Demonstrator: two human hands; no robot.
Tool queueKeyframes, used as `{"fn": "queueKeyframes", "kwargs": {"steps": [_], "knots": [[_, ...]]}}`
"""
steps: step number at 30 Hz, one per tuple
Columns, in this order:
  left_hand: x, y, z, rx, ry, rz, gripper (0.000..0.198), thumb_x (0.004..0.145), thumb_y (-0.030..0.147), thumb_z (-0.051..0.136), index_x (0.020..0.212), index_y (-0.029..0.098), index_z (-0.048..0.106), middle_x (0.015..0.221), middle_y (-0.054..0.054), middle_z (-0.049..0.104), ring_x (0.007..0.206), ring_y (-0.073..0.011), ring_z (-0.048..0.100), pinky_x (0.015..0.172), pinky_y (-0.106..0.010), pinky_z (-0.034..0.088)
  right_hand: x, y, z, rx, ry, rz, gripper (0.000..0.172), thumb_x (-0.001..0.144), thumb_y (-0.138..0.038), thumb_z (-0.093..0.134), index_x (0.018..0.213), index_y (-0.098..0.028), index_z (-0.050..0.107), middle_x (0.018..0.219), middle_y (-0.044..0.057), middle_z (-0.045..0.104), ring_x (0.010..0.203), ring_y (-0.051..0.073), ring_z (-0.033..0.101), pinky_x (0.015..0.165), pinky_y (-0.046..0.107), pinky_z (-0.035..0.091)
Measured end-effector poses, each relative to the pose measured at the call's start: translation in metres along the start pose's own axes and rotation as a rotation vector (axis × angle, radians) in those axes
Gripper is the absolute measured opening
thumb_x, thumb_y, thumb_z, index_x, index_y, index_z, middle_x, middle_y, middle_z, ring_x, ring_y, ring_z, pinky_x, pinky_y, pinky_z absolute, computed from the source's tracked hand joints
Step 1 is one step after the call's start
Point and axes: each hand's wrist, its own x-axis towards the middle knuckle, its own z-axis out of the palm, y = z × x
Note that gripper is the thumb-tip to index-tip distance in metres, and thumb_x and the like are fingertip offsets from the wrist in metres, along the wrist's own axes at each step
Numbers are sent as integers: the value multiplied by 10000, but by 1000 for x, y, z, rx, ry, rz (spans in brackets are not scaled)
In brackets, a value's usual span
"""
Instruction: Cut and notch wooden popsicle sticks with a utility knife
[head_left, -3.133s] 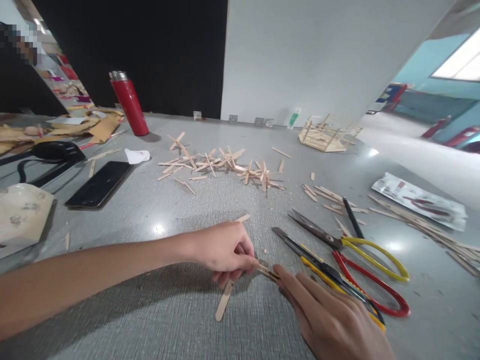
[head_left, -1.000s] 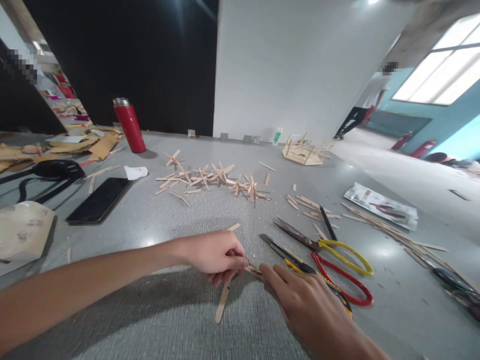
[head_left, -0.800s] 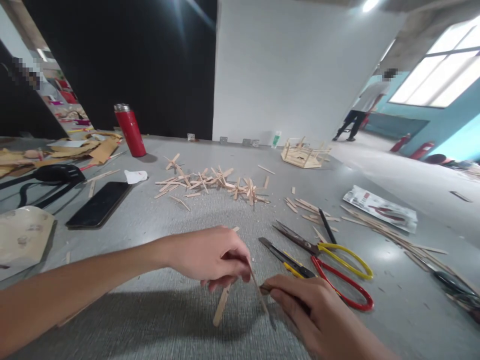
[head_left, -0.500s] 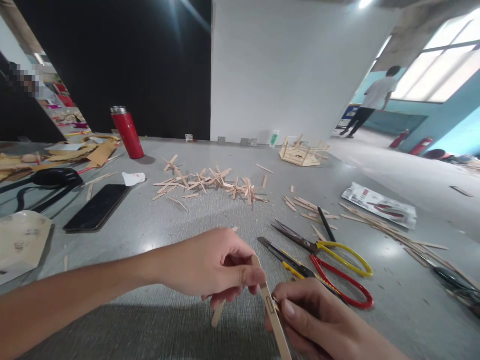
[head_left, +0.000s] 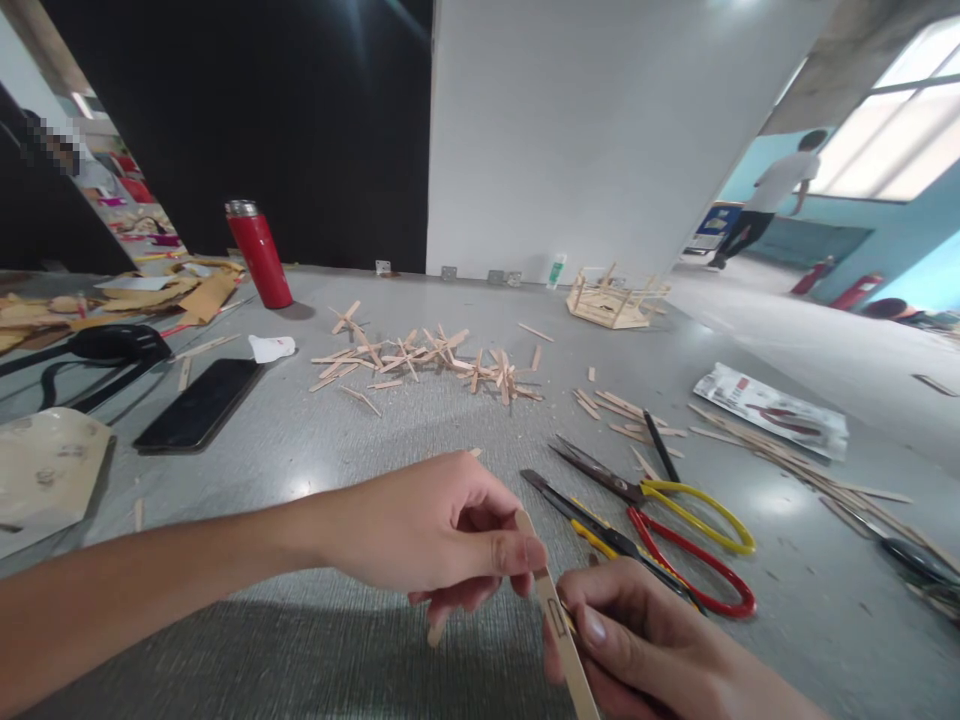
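My left hand pinches the upper end of a wooden craft stick between thumb and fingers. A small rectangle is marked on the stick's face, and its lower end runs out of the picture. My right hand is closed beside the rectangle, with a finger behind the stick. Something small and yellowish shows at its fingertips, mostly hidden. Under my left hand another craft stick lies on the table. Just beyond my right hand are a black-and-yellow utility knife and scissors with one yellow and one red handle.
Craft stick pieces lie scattered mid-table, a stick-built frame behind. At left are a red flask, phone and white dish. On the right lie a packet and long sticks. A person walks beyond.
The view has shifted slightly, so the table and things appear a little further right. Both hands keep their hold around the stick. The person in the background has stepped on.
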Motion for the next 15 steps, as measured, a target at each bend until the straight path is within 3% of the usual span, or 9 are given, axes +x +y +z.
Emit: {"fn": "queueKeyframes", "kwargs": {"steps": [8,15], "knots": [[3,-1,11,-248,22,50,301,924,432,702,857,163,586,674,13,647,445,-71,590,400,-140,461,-3,-5,0,31,-19,24,480,951,-643,549,887,-176,639,588,-62,406,509,70,271,457,202,208],[4,-5,12,-368,-101,86,327,963,450,651,838,156,583,658,-4,665,458,-87,616,421,-155,466,-1,0,1,112,-56,-9,455,939,-636,580,911,-184,628,582,-73,429,476,46,292,457,185,209]]}}
